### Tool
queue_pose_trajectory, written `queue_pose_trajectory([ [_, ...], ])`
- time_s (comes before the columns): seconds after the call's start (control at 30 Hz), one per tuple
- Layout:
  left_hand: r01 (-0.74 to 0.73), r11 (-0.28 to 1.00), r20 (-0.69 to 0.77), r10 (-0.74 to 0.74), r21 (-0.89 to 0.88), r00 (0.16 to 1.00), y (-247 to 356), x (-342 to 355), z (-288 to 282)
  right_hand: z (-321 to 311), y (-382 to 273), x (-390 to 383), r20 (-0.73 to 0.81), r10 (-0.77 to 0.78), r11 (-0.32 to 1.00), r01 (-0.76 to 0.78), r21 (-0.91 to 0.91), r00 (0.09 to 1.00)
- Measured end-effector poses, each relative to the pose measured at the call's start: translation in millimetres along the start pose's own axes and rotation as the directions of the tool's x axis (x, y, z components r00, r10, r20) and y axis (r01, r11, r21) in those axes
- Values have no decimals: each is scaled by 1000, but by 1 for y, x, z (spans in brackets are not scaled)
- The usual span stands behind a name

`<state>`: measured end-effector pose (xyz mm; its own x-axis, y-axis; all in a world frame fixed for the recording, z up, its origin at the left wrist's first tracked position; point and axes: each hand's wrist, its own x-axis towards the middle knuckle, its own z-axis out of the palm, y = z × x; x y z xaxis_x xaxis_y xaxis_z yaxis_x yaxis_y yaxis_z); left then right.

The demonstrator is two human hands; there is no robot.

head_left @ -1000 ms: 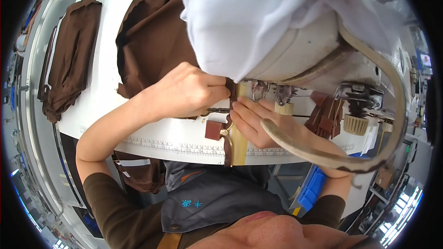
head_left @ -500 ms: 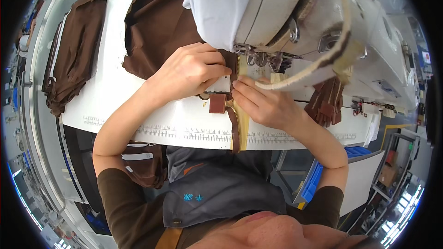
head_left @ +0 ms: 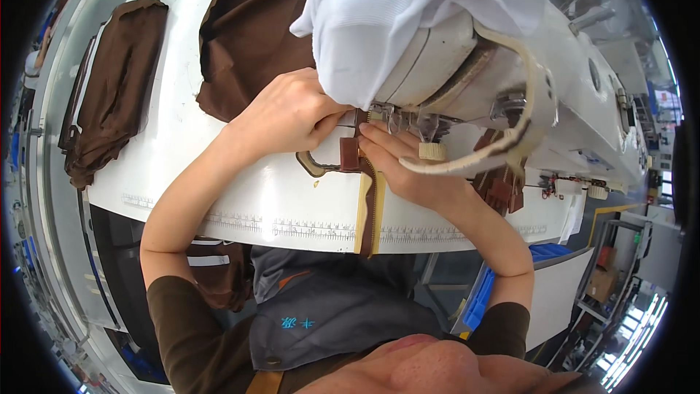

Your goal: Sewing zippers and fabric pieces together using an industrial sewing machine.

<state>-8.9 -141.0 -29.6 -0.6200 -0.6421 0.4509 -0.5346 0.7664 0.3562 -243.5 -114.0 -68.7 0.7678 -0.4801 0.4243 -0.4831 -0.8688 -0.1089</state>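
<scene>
A brown zipper (head_left: 370, 211) with brass-coloured teeth runs from the table's front edge up to the sewing machine (head_left: 426, 58), along a yellow strip (head_left: 360, 208) on the table. A small reddish-brown tab (head_left: 349, 154) lies at its left side, joined to a narrow dark strap. My left hand (head_left: 295, 113) is closed just left of the zipper, close to the needle area; its fingertips are partly hidden, and what they grip cannot be made out. Stretched fingers of my right hand (head_left: 412, 168) lie flat along the zipper's right side, beneath the machine's curved pale guard (head_left: 481, 157).
White cloth (head_left: 364, 14) drapes over the machine head. Brown fabric (head_left: 251, 36) spreads behind my left hand, and a folded brown stack (head_left: 120, 87) lies at the far left. More zippers with brown tabs (head_left: 499, 190) rest right of my right hand. A blue bin (head_left: 481, 295) stands below the table.
The zipper's tab has shifted away from me, toward the machine. My left hand's fingers have curled tighter, and my right hand has slid further under the guard. The view has tilted slightly.
</scene>
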Motion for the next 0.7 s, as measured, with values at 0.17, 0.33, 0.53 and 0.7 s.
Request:
queue_pose_trajectory([
  [0.17,17,999,21,-18,45,1000,-3,-8,8,7,16,-16,10,495,860,-492,136,869],
  [0.33,62,991,-20,-60,120,998,-15,-16,5,-6,20,-12,206,547,327,-434,839,812],
  [0.53,-7,993,-61,0,-118,998,5,-28,-3,-11,-17,-9,99,191,841,-215,496,977],
  [0.7,-278,947,26,278,162,960,-14,-34,7,-12,-16,-4,98,1,989,-15,145,995],
])
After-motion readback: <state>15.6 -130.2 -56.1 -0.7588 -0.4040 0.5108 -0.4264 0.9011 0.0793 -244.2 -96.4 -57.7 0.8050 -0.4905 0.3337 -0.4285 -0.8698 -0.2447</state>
